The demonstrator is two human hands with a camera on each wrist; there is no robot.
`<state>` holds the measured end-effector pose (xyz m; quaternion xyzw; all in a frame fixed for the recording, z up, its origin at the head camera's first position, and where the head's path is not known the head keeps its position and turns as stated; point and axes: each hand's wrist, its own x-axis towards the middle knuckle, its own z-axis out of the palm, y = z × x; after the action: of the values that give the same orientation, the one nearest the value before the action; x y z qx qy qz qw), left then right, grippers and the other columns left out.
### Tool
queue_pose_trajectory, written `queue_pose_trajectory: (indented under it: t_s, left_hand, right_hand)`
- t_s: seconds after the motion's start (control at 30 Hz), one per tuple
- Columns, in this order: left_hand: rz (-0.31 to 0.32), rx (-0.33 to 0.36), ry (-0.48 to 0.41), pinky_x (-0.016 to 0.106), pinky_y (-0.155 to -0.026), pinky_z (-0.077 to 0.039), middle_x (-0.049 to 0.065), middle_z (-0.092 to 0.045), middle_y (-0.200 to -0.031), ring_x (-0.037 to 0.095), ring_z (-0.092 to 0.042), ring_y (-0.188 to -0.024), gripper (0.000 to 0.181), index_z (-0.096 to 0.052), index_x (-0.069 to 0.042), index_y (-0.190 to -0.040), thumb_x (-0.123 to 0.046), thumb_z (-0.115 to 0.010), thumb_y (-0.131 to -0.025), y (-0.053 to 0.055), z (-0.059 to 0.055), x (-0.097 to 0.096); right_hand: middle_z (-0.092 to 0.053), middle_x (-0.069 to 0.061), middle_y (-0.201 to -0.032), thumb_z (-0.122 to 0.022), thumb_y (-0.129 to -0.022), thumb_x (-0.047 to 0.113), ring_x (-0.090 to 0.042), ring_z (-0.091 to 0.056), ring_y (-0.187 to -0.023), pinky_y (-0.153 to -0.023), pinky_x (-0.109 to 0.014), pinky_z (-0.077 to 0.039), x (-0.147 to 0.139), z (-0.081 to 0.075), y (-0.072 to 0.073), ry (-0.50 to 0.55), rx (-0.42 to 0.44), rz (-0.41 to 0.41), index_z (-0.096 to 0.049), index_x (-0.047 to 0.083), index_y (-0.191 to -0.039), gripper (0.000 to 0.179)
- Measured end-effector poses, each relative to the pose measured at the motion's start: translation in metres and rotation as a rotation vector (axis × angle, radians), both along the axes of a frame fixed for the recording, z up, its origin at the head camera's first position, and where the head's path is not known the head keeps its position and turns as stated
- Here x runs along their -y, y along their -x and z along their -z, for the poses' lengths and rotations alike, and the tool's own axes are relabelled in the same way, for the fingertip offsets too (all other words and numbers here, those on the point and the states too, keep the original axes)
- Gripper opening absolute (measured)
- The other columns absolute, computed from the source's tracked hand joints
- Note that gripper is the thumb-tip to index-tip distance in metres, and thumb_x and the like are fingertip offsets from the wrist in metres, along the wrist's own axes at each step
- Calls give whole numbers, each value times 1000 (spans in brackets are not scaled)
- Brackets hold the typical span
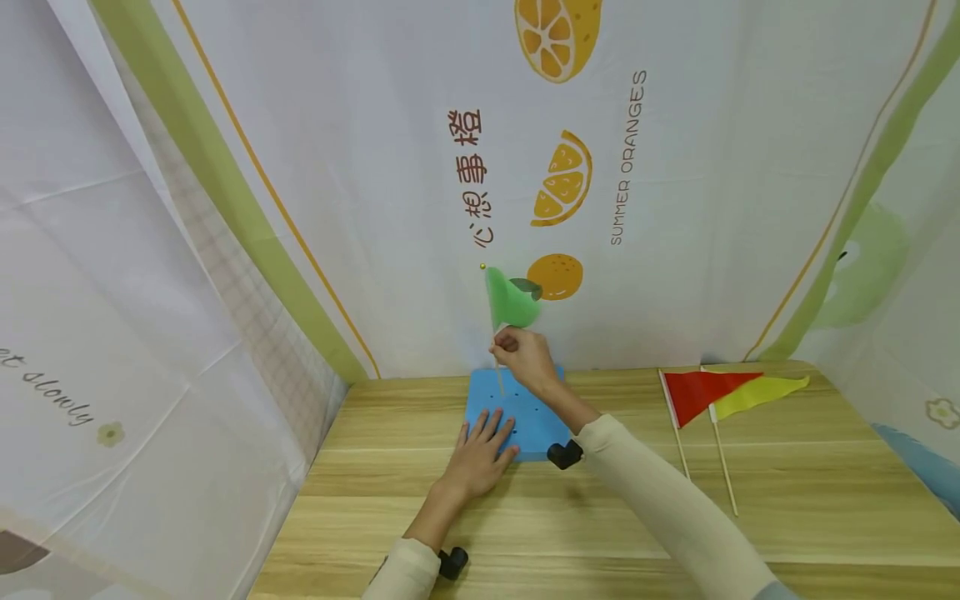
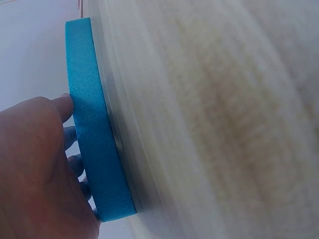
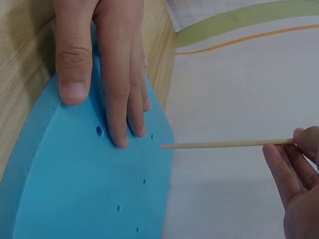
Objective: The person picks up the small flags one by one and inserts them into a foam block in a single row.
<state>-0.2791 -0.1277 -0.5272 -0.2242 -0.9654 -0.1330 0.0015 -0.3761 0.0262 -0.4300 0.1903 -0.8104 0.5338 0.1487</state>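
Note:
A blue foam board point(image 1: 547, 429) with several small holes lies flat at the back of the table. My left hand point(image 1: 476, 458) rests on its near left part, fingers spread and straight. In the left wrist view, the thumb point(image 2: 63, 107) touches the board's thick side edge. My right hand point(image 1: 525, 358) pinches the thin wooden stick of a green flag point(image 1: 510, 302) between thumb and fingers. The flag stands nearly upright above the board. The stick's lower end point(image 3: 167, 146) is near a hole in the right wrist view; whether it touches the board I cannot tell.
To the right on the wooden table point(image 1: 600, 533) lie a red pennant point(image 1: 697, 393) and a yellow pennant point(image 1: 750, 396), their sticks toward me. A white cloth point(image 1: 390, 208) printed with oranges hangs behind the table, and more cloth point(image 1: 112, 292) hangs on the left.

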Motion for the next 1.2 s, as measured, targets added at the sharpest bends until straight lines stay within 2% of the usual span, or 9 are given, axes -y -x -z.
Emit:
queue_pose_trajectory:
  t_s: [0.47, 0.7, 1.2]
  left_hand:
    - [7, -4, -8, 62, -121, -11, 6, -18, -165, 33, -13, -153, 59, -29, -21, -156, -49, -34, -105, -1, -1, 0]
    - [18, -32, -19, 65, -119, -14, 10, -22, -164, 36, -17, -152, 57, -34, -18, -155, -46, -37, -105, 0, -1, 1]
    - [7, -17, 4, 63, -120, -12, 7, -19, -165, 33, -14, -153, 58, -30, -20, -156, -49, -34, -105, 0, -1, 1]
  right_hand:
    - [-74, -2, -91, -68, -94, 22, -14, -70, -81, -71, -27, -59, 13, 3, 4, -30, -4, 7, -71, 9, -97, 14]
    - [-73, -3, -89, -68, -94, 22, -14, -69, -80, -70, -27, -59, 16, 7, 6, -44, -26, 14, -71, 8, -96, 14]
    - [-74, -3, -91, -68, -94, 22, -15, -70, -84, -73, -29, -59, 20, 16, 12, -88, -58, 25, -72, 7, -99, 17]
